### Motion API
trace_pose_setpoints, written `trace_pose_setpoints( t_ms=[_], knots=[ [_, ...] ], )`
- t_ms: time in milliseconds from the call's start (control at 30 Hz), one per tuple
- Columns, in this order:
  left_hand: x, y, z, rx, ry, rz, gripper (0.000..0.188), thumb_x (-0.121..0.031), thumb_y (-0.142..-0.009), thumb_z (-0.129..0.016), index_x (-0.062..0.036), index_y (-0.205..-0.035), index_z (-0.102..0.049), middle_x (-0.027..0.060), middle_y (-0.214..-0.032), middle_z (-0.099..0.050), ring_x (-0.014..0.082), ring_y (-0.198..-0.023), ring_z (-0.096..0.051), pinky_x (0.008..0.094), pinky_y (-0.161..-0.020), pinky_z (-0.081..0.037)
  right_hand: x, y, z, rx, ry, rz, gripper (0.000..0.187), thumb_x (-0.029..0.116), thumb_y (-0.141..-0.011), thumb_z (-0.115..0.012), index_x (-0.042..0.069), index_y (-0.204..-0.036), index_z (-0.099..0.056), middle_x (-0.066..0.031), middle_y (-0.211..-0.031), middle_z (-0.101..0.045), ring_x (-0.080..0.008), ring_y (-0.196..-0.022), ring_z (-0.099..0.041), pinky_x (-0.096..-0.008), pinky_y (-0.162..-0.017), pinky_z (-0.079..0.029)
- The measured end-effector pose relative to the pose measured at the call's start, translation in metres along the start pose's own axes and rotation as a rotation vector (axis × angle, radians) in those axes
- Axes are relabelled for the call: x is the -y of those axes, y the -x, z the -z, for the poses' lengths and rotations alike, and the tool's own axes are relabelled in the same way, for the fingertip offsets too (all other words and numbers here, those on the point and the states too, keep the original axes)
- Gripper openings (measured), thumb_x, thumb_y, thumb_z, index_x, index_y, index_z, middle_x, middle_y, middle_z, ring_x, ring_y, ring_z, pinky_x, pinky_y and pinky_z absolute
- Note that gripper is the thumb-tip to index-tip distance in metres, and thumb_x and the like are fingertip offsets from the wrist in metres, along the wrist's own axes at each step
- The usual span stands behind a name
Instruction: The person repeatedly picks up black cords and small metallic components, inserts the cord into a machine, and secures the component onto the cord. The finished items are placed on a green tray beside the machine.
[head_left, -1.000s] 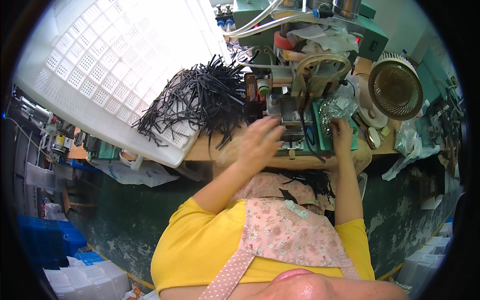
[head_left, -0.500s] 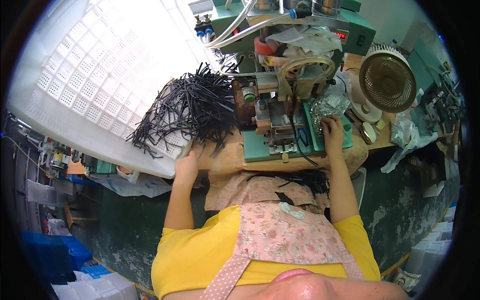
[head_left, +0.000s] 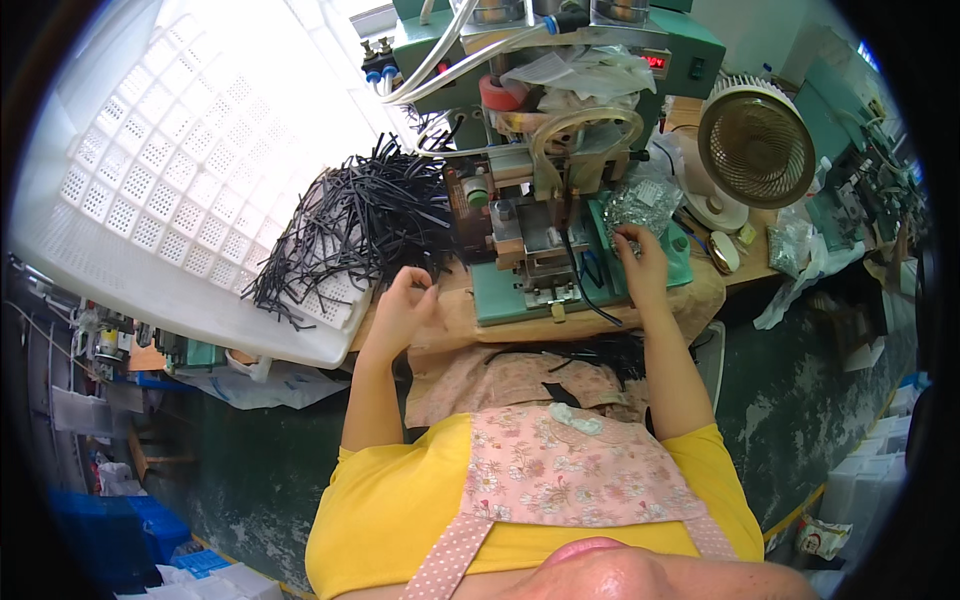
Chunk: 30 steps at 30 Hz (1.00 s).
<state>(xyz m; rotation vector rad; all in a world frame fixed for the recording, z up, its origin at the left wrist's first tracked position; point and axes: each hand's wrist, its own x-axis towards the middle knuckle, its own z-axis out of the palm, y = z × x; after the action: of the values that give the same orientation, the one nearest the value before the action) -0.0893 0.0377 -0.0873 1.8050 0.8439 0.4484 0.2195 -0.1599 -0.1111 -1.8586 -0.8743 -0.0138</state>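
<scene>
You work on a workshop's production floor: a green machine (head_left: 530, 225) with white hoses (head_left: 500, 52) stands on the tabletop (head_left: 455, 305) between your left grip (head_left: 403, 312) and right grip (head_left: 643, 268), heaped black strips (head_left: 375, 210) beyond the left, scuffed green flooring (head_left: 780, 420) below.

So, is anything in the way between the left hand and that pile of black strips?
Nothing visible: the left hand is by the near edge of the black strips; the green machine stands to their right.

The wooden bench (head_left: 457, 292) carries 1 green machine (head_left: 535, 243), 1 round fan (head_left: 757, 150) and 1 clear bag (head_left: 789, 248) of small pieces.
</scene>
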Motion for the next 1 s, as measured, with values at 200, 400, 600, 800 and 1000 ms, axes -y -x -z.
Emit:
trace_pose_setpoints(
  t_ms=[200, 400, 600, 800, 1000],
  knots=[
    [-0.017, -0.021, -0.004, 0.088, 0.773, -0.143, 0.014, -0.009, -0.097, -0.052, -0.0073, -0.111, -0.049, 0.0175, -0.099, -0.069, 0.0153, -0.067, -0.064, 0.0227, -0.054, -0.049, 0.062, -0.006, -0.011, 0.054, -0.138, 0.306, 0.014, 0.009, -0.084, -0.066, 0.005, -0.097, -0.064, -0.0082, -0.097, -0.066, -0.0272, -0.092, -0.06, -0.0364, -0.082, -0.044],
    [-0.022, -0.028, -0.001, 0.16, 1.319, -0.241, 0.015, -0.016, -0.099, -0.048, -0.0084, -0.111, -0.055, 0.0127, -0.105, -0.067, 0.0079, -0.058, -0.046, 0.0177, -0.042, -0.04, 0.076, -0.002, -0.025, 0.057, -0.265, 0.157, 0.017, 0.01, -0.083, -0.068, 0.004, -0.096, -0.059, -0.0077, -0.09, -0.063, -0.024, -0.089, -0.06, -0.0331, -0.082, -0.045],
    [-0.051, -0.025, -0.019, -0.204, 0.948, -0.328, 0.018, -0.015, -0.099, -0.051, -0.0057, -0.114, -0.053, 0.01, -0.103, -0.066, 0.0069, -0.066, -0.054, 0.0172, -0.047, -0.041, 0.073, -0.006, -0.032, 0.071, -0.404, 0.103, 0.019, 0.01, -0.084, -0.069, 0.003, -0.096, -0.056, -0.0071, -0.09, -0.063, -0.0218, -0.089, -0.062, -0.0309, -0.082, -0.047],
    [-0.085, -0.011, -0.09, -0.314, -0.283, -1.235, 0.033, 0.005, -0.076, -0.061, -0.0048, -0.107, -0.067, 0.008, -0.108, -0.067, 0.0206, -0.093, -0.066, 0.0321, -0.08, -0.054, 0.066, -0.008, -0.015, 0.033, -0.277, 0.121, 0.018, 0.005, -0.085, -0.067, 0.003, -0.099, -0.055, -0.0057, -0.093, -0.063, -0.0168, -0.091, -0.062, -0.0287, -0.083, -0.047],
    [-0.085, -0.034, -0.132, -0.297, -0.4, -1.348, 0.03, -0.004, -0.069, -0.07, -0.0037, -0.099, -0.067, 0.0082, -0.098, -0.068, 0.0247, -0.097, -0.067, 0.0294, -0.074, -0.056, 0.035, -0.008, 0.019, -0.119, -0.327, 0.182, 0.014, 0.001, -0.09, -0.06, 0.002, -0.103, -0.055, -0.0045, -0.097, -0.061, -0.0141, -0.091, -0.058, -0.0268, -0.082, -0.046]
  ],
)
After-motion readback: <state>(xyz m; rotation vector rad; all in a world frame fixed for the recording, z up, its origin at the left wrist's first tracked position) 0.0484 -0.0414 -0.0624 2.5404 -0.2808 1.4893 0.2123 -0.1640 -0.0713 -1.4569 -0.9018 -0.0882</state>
